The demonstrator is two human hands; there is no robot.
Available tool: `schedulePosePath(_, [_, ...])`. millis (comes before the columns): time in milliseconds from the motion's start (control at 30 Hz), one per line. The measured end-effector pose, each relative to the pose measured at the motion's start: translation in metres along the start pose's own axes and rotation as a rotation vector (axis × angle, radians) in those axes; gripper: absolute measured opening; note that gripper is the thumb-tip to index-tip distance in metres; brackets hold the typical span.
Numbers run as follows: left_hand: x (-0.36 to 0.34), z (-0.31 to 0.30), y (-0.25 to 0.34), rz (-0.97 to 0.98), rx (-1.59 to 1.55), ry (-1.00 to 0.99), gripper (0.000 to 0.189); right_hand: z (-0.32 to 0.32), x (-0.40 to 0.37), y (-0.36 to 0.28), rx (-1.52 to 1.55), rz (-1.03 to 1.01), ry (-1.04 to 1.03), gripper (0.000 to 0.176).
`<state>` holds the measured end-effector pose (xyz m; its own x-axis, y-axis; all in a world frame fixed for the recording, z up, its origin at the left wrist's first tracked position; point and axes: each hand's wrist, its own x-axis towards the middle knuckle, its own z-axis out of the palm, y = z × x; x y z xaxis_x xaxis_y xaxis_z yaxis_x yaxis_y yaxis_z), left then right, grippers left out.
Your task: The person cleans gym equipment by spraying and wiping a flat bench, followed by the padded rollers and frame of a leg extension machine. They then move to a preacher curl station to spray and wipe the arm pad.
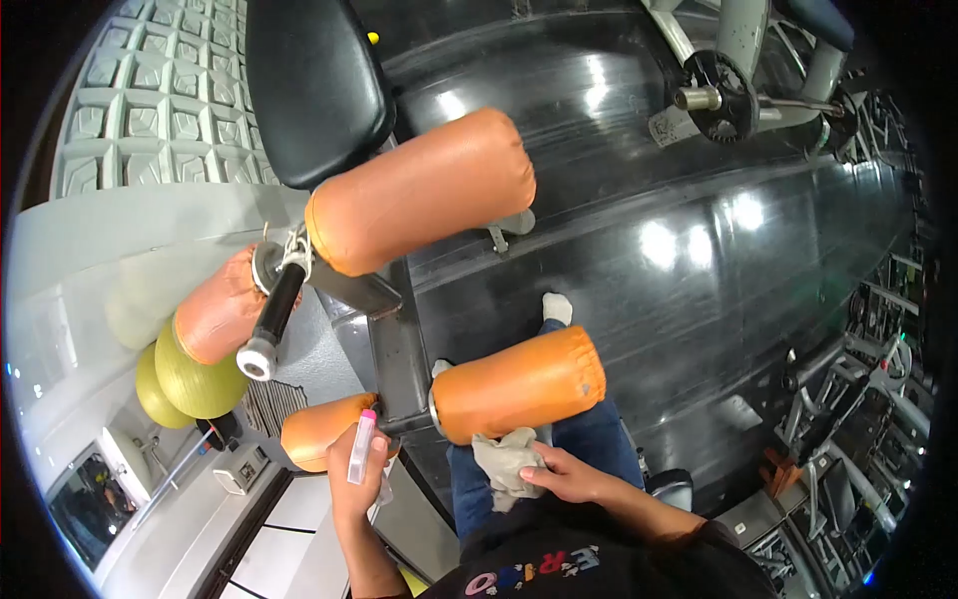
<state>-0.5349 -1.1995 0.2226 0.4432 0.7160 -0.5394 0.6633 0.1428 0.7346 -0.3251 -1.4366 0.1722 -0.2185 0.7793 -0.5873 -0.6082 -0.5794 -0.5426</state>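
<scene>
My left hand (pixel 349 486) is closed around a spray bottle (pixel 360 451) with a pink-tipped nozzle; most of the bottle is hidden behind the fingers. Just beyond it sits a short orange foam roller (pixel 311 437) of an exercise bench. In my right hand (pixel 571 477) is a crumpled light grey cloth (pixel 506 463), bunched against the near side of another orange roller pad (pixel 524 384). That pad lies across my legs in this view and has a wrinkled, gathered end.
Farther up the bench are two more orange rollers (pixel 429 190), a black-gripped bar (pixel 275 317) and a black padded seat (pixel 314 90). Yellow-green exercise balls (pixel 200 374) rest at the left. Weight machines (pixel 743 95) stand on the shiny black floor (pixel 689 299) to the right.
</scene>
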Motion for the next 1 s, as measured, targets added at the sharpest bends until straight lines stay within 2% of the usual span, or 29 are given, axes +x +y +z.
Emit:
schedulePosePath(100, [0.011, 0.023, 0.043, 0.033, -0.032, 0.065, 0.037, -0.046, -0.021, -0.033, -0.002, -0.011, 0.004, 0.046])
schedulePosePath(200, [0.020, 0.051, 0.061, 0.135, -0.092, 0.172, 0.038, -0.079, -0.031, -0.068, -0.019, -0.016, 0.055, 0.042])
schedulePosePath(267, [0.023, 0.074, 0.061, 0.431, -0.095, 0.328, 0.038, -0.096, -0.032, -0.084, -0.077, 0.014, 0.102, 0.042])
schedulePosePath(300, [0.027, 0.079, 0.062, 0.627, 0.049, 0.342, 0.038, -0.100, -0.028, -0.089, -0.095, 0.024, 0.094, 0.042])
schedulePosePath(400, [0.041, 0.109, 0.082, 0.796, -0.154, 0.413, 0.038, -0.101, -0.013, -0.099, -0.200, -0.066, 0.090, 0.042])
schedulePosePath(500, [0.054, 0.128, 0.085, 0.733, -0.326, 0.409, 0.035, -0.098, 0.002, -0.112, -0.263, -0.063, 0.140, 0.042])
schedulePosePath(600, [0.064, 0.141, 0.085, 0.722, -0.368, 0.392, 0.030, -0.096, 0.010, -0.129, -0.285, -0.100, 0.213, 0.043])
schedulePosePath(633, [0.066, 0.141, 0.083, 0.732, -0.358, 0.352, 0.024, -0.095, 0.010, -0.136, -0.300, -0.093, 0.207, 0.043])
schedulePosePath(800, [0.075, 0.119, 0.085, 0.651, -0.334, 0.265, 0.021, -0.103, 0.023, -0.153, -0.255, -0.014, 0.225, 0.043])
schedulePosePath(833, [0.080, 0.116, 0.087, 0.635, -0.344, 0.259, 0.021, -0.108, 0.029, -0.153, -0.290, -0.051, 0.196, 0.043])
schedulePosePath(933, [0.093, 0.115, 0.102, 0.556, -0.319, 0.247, 0.022, -0.121, 0.043, -0.161, -0.264, 0.029, 0.123, 0.044])
schedulePosePath(1000, [0.110, 0.117, 0.125, 0.680, -0.150, 0.140, 0.024, -0.143, 0.052, -0.173, -0.374, 0.104, -0.005, 0.044])
